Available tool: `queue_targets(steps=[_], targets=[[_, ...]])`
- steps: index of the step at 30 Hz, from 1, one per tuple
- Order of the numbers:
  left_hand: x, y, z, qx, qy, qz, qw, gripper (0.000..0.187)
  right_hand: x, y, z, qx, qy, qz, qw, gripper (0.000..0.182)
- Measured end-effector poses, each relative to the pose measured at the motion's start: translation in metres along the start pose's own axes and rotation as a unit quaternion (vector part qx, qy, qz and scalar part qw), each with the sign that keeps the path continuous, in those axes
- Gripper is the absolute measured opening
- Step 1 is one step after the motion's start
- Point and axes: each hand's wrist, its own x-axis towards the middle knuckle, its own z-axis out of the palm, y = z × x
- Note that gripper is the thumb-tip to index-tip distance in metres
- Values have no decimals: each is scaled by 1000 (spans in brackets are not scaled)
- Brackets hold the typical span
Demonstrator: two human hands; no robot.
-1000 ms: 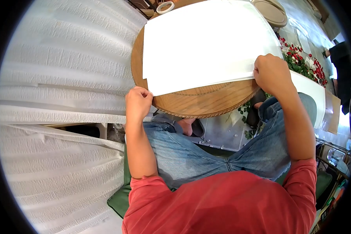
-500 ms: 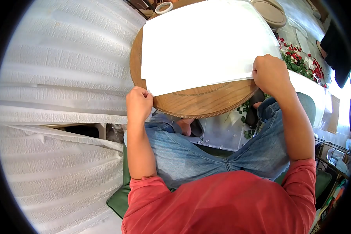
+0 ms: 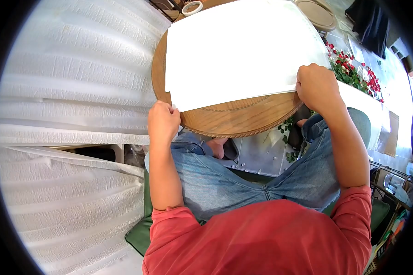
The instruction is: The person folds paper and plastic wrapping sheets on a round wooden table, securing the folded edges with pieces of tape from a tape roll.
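Observation:
White sheets [image 3: 238, 50] lie over most of a round wooden table [image 3: 234, 119] with a carved rim. At the near left corner of the sheets, my left hand [image 3: 164, 120] is closed, pinching the corner by the table's edge. My right hand [image 3: 317, 87] is closed in a fist on the near right corner of the sheets. The near edge of the sheets runs between both hands, and the bare wood shows below it.
Red and white flowers with green leaves [image 3: 353, 71] lie to the right of the table. A roll of tape [image 3: 192, 8] and a beige round stool [image 3: 316, 16] are at the back. White textured cloth [image 3: 78, 91] hangs on the left. A person in dark clothing [image 3: 369, 25] is at upper right.
The person in dark clothing at the upper right has moved up and to the left. Both my hands keep nearly the same place on the sheets.

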Motion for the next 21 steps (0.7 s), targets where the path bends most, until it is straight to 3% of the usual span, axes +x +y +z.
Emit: queue_targets(steps=[3,5,9,11,12,14,15,16,18,19,21], targets=[[2,-9,-2,38,16,-15,999,23,0,0,0,0,7,-3,1000,13],[8,-17,-10,13,-72,-95,993,24,0,1,2,1,10,-5,1000,12],[6,-32,-18,-12,-80,-151,985,17,2,3,4,0,15,-11,1000,12],[-1,-39,-12,-87,27,-105,990,14,3,4,5,0,9,-5,1000,12],[-4,-32,-11,-91,25,-102,990,14,3,3,5,6,17,-4,1000,12],[-14,-8,-11,-99,156,17,983,25,1,4,3,5,21,3,1000,12],[-18,1,-12,-95,133,78,983,33,2,3,0,10,8,3,1000,13],[-24,17,-12,-101,131,78,983,33,2,3,-2,15,-5,1,1000,14],[-37,47,-9,-40,8,212,976,52,3,5,-1,18,-3,-5,1000,16],[-42,49,-3,-41,9,212,976,52,4,5,-2,19,-17,3,1000,17],[-47,44,14,13,-108,170,979,74,5,7,-2,22,-29,11,999,18]])
